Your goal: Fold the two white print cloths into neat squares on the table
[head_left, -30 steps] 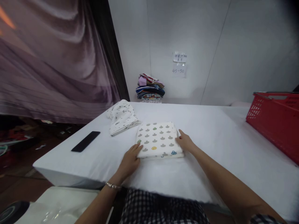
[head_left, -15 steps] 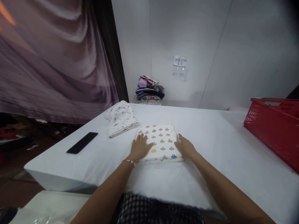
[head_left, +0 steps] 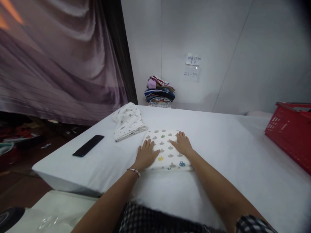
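Observation:
A folded white cloth [head_left: 167, 150] printed with grey, yellow, green and blue mushroom-like shapes lies flat on the white-covered table [head_left: 218, 155] in front of me. On its left part rests my left hand [head_left: 147, 154], fingers spread and palm down. My right hand [head_left: 182, 145] lies flat across its upper right part, fingers stretched out. Neither hand grips anything. Behind and to the left sits a second white cloth [head_left: 130, 121] with small dark prints, loosely folded, its front edge showing stacked layers.
A black phone-like slab [head_left: 88, 146] lies near the table's left edge. At the back, a pile of folded fabrics [head_left: 159, 92] stands against the wall. A red plastic basket [head_left: 291, 132] is on the right. A purple curtain [head_left: 60, 64] hangs at left.
My right hand has moved from the cloth's right edge onto its top, farther left and away from me. My left hand stays in place. The view has shifted slightly.

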Demonstrator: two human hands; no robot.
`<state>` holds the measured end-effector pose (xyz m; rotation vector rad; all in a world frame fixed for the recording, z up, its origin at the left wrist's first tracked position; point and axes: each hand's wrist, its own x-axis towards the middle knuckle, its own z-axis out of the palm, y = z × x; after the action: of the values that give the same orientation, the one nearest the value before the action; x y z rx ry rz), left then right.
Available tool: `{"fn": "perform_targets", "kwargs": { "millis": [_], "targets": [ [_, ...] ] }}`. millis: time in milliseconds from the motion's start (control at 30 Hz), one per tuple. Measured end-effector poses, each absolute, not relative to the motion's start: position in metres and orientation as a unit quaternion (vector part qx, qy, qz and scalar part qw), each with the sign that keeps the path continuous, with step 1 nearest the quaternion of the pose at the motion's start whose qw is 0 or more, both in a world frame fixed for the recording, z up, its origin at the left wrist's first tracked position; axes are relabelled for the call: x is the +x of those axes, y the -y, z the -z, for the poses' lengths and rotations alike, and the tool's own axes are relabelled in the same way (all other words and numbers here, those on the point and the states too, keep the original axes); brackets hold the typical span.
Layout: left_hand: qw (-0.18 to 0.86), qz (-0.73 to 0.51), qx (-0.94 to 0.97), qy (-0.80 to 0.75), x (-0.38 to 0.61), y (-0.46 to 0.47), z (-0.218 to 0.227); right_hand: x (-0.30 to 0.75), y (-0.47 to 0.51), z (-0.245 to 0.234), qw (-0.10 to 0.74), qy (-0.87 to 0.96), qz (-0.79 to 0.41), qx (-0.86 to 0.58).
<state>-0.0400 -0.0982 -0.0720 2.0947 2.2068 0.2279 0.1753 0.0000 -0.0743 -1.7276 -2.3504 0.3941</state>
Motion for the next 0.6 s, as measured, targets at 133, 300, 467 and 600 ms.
{"fn": "perform_targets", "kwargs": {
  "millis": [133,300,467,600],
  "targets": [
    [0.063,-0.057,0.682,-0.727,-0.039,0.094,0.066,0.178,-0.001,0.081,0.11,0.802,-0.133,-0.572],
    [0.029,-0.061,0.685,-0.725,-0.026,0.061,0.041,0.178,-0.003,0.085,0.121,0.809,-0.115,-0.564],
    [0.053,-0.056,0.677,-0.732,-0.023,0.026,0.05,0.179,-0.004,0.09,0.122,0.812,-0.105,-0.561],
    [0.051,-0.064,0.671,-0.737,-0.028,0.021,0.068,0.18,-0.001,0.087,0.105,0.81,-0.105,-0.568]
  ]
}}
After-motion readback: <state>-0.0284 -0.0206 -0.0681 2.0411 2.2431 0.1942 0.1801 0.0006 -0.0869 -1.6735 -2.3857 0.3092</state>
